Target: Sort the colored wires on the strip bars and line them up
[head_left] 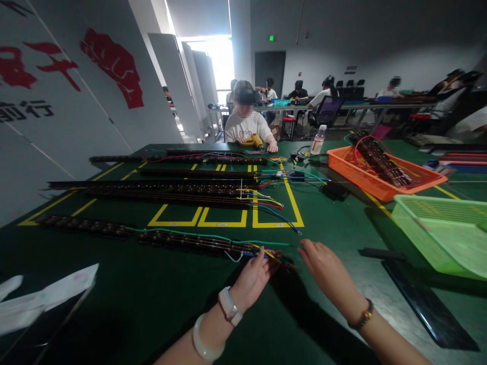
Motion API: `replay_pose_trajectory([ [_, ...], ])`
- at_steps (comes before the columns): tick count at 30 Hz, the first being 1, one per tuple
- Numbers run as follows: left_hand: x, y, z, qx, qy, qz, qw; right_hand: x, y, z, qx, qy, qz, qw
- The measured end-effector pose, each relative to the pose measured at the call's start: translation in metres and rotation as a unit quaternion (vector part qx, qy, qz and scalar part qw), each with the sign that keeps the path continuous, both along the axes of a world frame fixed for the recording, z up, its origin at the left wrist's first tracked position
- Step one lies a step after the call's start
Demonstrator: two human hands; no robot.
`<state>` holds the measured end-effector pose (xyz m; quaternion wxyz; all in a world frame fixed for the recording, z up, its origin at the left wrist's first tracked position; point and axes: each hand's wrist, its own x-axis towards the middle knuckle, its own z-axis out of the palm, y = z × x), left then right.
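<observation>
My left hand (254, 278) is closed in a pinch on the coloured wires (266, 252) at the right end of a long dark strip (182, 240) lying across the green table (152, 299). My right hand (323, 266) hovers just right of those wire ends, fingers loosely spread and holding nothing that shows. A green wire runs along the strip. Both wrists wear bands or bracelets.
More long dark strips (167, 191) with coloured wires lie over yellow floor-tape boxes (228, 215). An orange basket (380, 177) of parts and a green basket (445, 228) stand at the right. A dark flat bar (426, 304) lies near. A seated person (249, 124) works opposite; papers (45, 294) at left.
</observation>
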<state>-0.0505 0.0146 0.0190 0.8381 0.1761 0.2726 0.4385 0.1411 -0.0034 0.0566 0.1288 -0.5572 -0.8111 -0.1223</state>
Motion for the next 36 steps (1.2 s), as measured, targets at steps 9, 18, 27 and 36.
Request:
replay_pose_trajectory([
  [9,-0.005,0.005,0.001,-0.025,0.031,0.015,0.999,-0.010,0.062,-0.028,-0.117,-0.045,-0.056,0.991],
  [18,-0.008,0.007,-0.001,-0.020,0.026,0.013,0.999,-0.011,0.066,-0.030,-0.103,-0.039,-0.047,0.993],
  [27,-0.009,0.008,-0.005,-0.006,0.020,0.007,1.000,0.000,0.033,-0.019,0.008,-0.003,0.177,0.984],
  [36,-0.010,0.008,-0.008,0.004,0.011,0.004,1.000,-0.015,0.022,-0.032,-0.009,-0.001,0.229,0.973],
])
